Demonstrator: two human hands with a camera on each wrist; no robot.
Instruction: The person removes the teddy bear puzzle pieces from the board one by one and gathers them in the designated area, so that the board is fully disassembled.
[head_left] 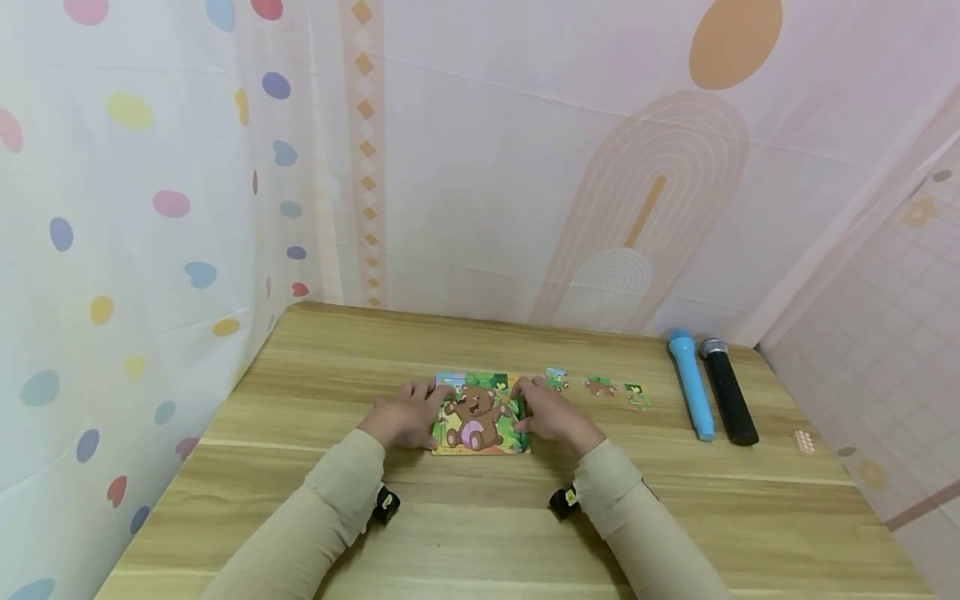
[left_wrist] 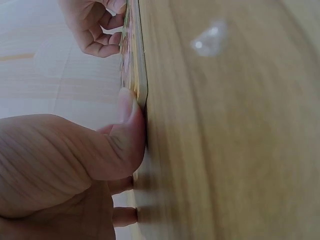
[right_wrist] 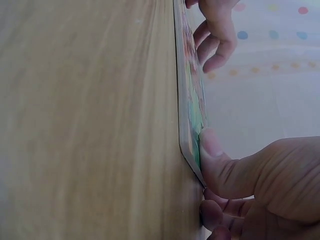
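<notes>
A bear jigsaw puzzle (head_left: 474, 425) in a thin board lies on the wooden table, between both hands. My left hand (head_left: 411, 414) grips its left side, with the thumb (left_wrist: 131, 112) at the near corner and fingertips over the top left. The right hand (head_left: 553, 412) holds the opposite side, its thumb (right_wrist: 212, 150) on the board's face near the corner and other fingers curled beside the edge. In the right wrist view the puzzle board (right_wrist: 184, 100) shows edge-on, close against the tabletop. Parts of its side edges are hidden under the hands.
Loose puzzle pieces (head_left: 600, 386) lie just right of the board, beyond the right hand. Farther right are a blue microphone (head_left: 693, 387) and a black microphone (head_left: 729, 392). Patterned curtains (head_left: 480, 208) hang behind the table (head_left: 472, 533) and along both sides.
</notes>
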